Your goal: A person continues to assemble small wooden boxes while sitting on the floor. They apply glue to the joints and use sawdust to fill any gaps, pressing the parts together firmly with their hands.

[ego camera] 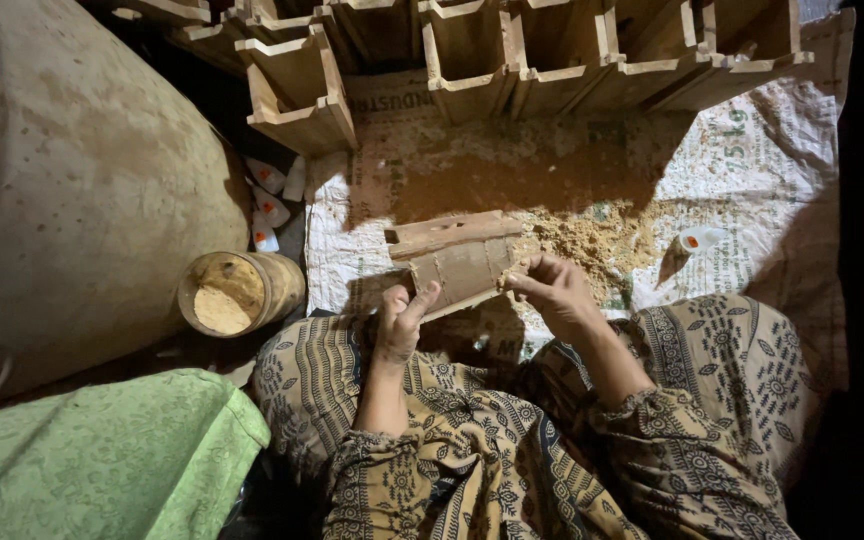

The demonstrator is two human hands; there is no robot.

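Head view: left hand [402, 322], right hand [550, 288] grip wooden box [457, 262] edges; sawdust [592, 235] beyond.

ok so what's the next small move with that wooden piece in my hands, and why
Probably press the right hand fingertips along the edge of the wooden box piece while the left hand steadies it. The right fingertips already pinch that right edge, the left hand grips the lower left corner, and sawdust lies on the sack sheet beneath.
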